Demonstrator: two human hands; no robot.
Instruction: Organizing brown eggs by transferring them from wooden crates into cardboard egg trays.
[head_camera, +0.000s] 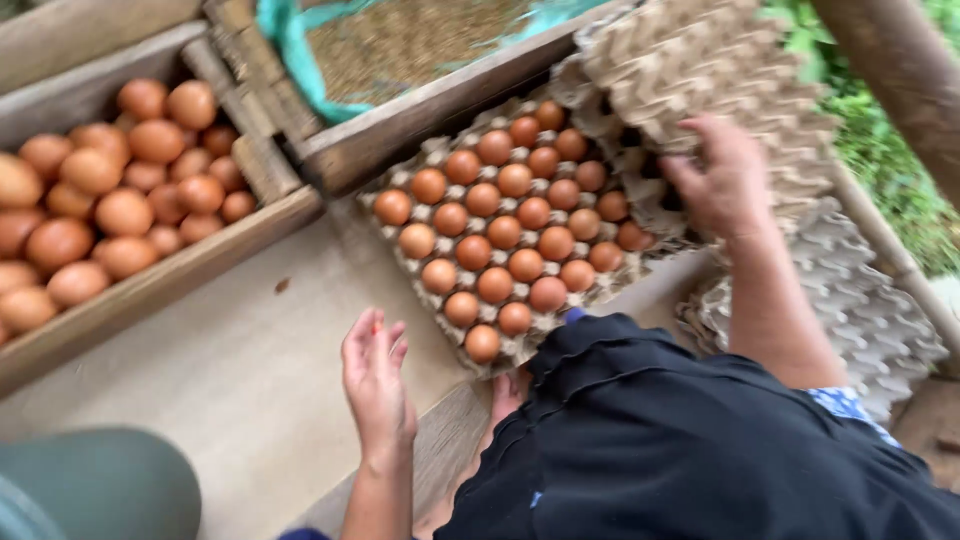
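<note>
A cardboard egg tray (400, 205) filled with several brown eggs (505, 232) lies on a wooden surface in the middle of the head view. My right hand (722, 182) reaches past its right side and grips a stack of empty brown pulp trays (690, 60), which is tilted above the filled tray's far corner. My left hand (375, 380) hovers open and empty over the pale board (250, 350), just left of the filled tray's near corner. My dark clothing (680, 440) covers the lower right.
A wooden crate (170, 275) of loose brown eggs sits at the left. Behind it is a crate of grain lined with teal plastic (290, 50). More empty grey trays (870, 310) are piled at the right. A green rounded object (100, 485) is at the bottom left.
</note>
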